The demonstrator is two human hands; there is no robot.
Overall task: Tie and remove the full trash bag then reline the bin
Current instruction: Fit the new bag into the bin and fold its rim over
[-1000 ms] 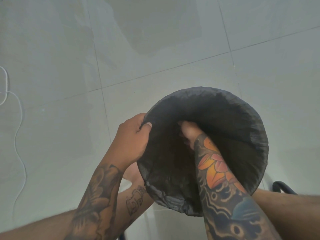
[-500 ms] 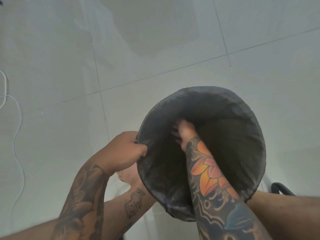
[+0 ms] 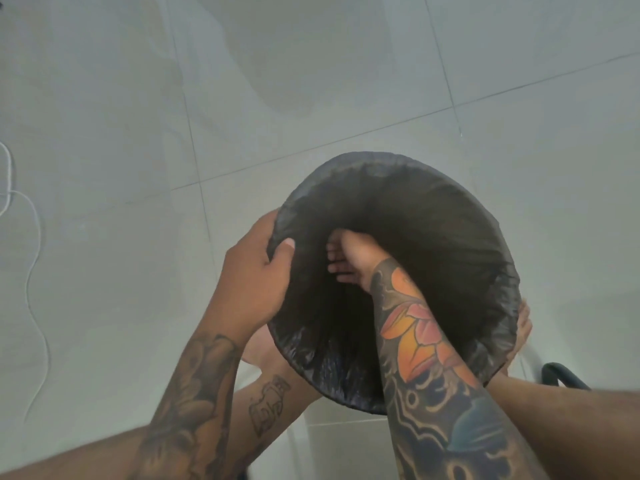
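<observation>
A round bin (image 3: pixel 498 258) lined with a black trash bag (image 3: pixel 433 237) sits between my legs, its mouth tilted toward me. My left hand (image 3: pixel 254 271) grips the bin's left rim, thumb hooked over the bag's edge. My right hand (image 3: pixel 346 259) is down inside the bin, fingers spread flat against the black liner on the left inner wall. My tattooed right forearm crosses the near rim. The bin's bottom is dark and hidden.
Pale grey floor tiles (image 3: pixel 311 81) spread all around. A thin white cable (image 3: pixel 33 237) snakes along the far left. My bare legs and feet (image 3: pixel 523 327) flank the bin. A black curved bar (image 3: pixel 561 374) shows at the right, beside a white seat edge.
My left hand has slid back up the left rim, thumb over the edge again. My right hand stays inside, shifted slightly along the liner. The view has drifted a little.
</observation>
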